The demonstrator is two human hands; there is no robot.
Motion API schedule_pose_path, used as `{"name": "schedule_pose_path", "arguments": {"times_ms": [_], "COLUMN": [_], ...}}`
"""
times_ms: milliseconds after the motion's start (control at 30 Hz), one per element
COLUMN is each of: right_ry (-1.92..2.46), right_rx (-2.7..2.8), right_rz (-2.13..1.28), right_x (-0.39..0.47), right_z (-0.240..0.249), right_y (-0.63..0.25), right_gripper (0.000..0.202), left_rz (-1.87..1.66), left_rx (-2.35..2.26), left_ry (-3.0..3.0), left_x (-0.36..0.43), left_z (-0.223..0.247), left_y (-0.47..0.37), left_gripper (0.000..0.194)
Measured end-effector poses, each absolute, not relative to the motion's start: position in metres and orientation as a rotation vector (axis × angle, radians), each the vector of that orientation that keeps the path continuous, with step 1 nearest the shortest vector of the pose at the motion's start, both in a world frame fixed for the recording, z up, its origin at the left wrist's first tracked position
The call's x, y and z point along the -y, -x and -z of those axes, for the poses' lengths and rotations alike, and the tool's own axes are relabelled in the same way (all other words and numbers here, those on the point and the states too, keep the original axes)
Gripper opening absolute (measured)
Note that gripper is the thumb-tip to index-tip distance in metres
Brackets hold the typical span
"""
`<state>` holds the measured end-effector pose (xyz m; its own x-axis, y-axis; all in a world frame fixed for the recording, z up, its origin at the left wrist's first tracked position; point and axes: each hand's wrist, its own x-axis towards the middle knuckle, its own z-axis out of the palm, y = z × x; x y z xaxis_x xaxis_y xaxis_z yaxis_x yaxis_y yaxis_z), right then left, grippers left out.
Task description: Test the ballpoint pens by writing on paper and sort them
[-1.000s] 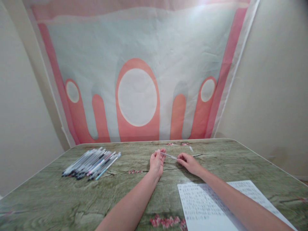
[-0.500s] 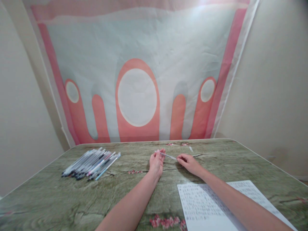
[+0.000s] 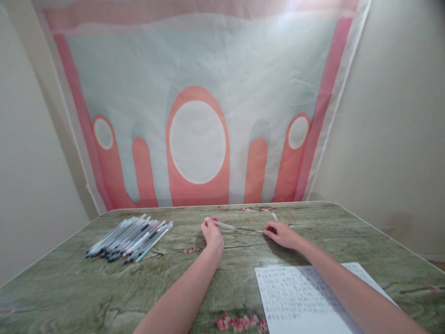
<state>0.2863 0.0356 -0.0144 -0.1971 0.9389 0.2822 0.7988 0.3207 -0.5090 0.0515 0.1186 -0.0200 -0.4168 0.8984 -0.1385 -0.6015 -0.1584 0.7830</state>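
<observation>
Near the middle of the table, my left hand (image 3: 212, 235) is closed on one end of a clear pen barrel (image 3: 224, 225). A thin dark refill (image 3: 247, 229) sticks out of the barrel's right end. Its far tip is pinched in my right hand (image 3: 282, 234), to the right. Barrel and refill lie in one nearly straight line between both hands. A small whitish piece (image 3: 274, 216) rests on the table just behind my right hand. On the left lies a pile of pens (image 3: 130, 237), side by side.
A sheet of paper (image 3: 288, 297) covered in writing lies at the front right, partly under my right forearm. The wood-patterned table (image 3: 86, 287) has printed pink flowers. Behind it hangs a pink and grey cloth (image 3: 198, 55).
My left hand has moved left and my right hand slightly right. The gap between them is wider, and the dark refill now shows drawn out of the barrel.
</observation>
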Motion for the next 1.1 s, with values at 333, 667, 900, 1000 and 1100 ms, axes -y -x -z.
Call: {"name": "schedule_pose_path", "arguments": {"times_ms": [333, 667, 900, 1000, 1100], "right_ry": [1.712, 2.025, 2.445, 2.437, 2.407], "right_rx": [2.184, 1.829, 1.802, 1.825, 1.845], "right_rz": [-0.469, -0.169, -0.130, -0.213, -0.289], "right_x": [-0.035, -0.041, -0.034, -0.031, -0.030], "right_z": [0.009, 0.000, -0.002, -0.002, -0.002], "right_y": [-0.310, -0.329, -0.341, -0.336, -0.334], "right_gripper": [0.017, 0.021, 0.016, 0.013, 0.012], "left_rz": [-1.759, -1.707, -1.678, -1.668, -1.659], "left_rx": [-1.175, -1.152, -1.158, -1.138, -1.122], "left_ry": [-0.692, -0.737, -0.751, -0.747, -0.737], "left_x": [-0.121, -0.115, -0.114, -0.113, -0.112], "left_z": [0.030, 0.025, 0.023, 0.023, 0.022], "left_y": [-0.051, -0.052, -0.053, -0.053, -0.053], "left_gripper": [0.022, 0.027, 0.027, 0.027, 0.026]}}
